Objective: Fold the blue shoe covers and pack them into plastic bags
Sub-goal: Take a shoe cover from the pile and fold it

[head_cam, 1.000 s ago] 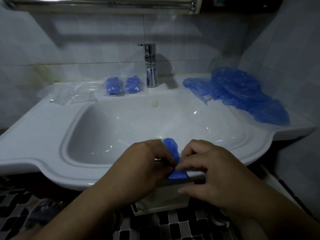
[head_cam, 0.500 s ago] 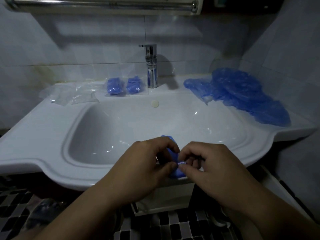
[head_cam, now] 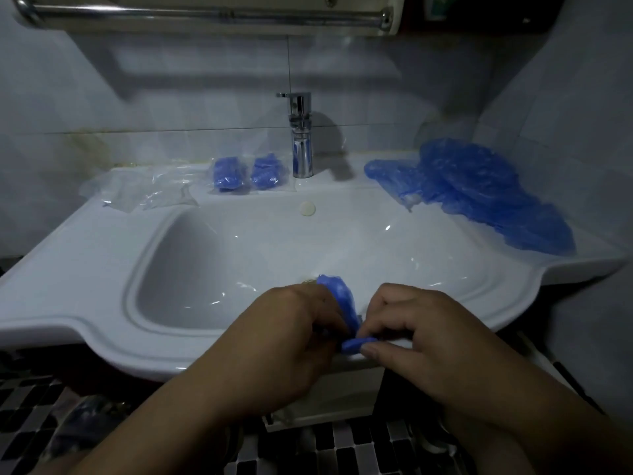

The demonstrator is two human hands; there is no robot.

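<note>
The left hand [head_cam: 291, 341] and right hand [head_cam: 421, 337] met above the sink's front rim [head_cam: 102, 323], each pinching the same crumpled blue shoe cover [head_cam: 337, 296] with curled fingers. Two packed bags [head_cam: 227, 174] sat beside the tap [head_cam: 301, 145] (empty bags [head_cam: 144, 192] further left), and loose covers [head_cam: 479, 190] lay heaped at the right.

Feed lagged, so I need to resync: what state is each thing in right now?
Shoe cover: bunched, pinched between both hands.
Left hand: grips the shoe cover.
Right hand: pinches the shoe cover.
Packed bags: two, filled, beside the faucet.
Empty bags: lying unfilled.
Loose covers: unfolded, piled.
</note>
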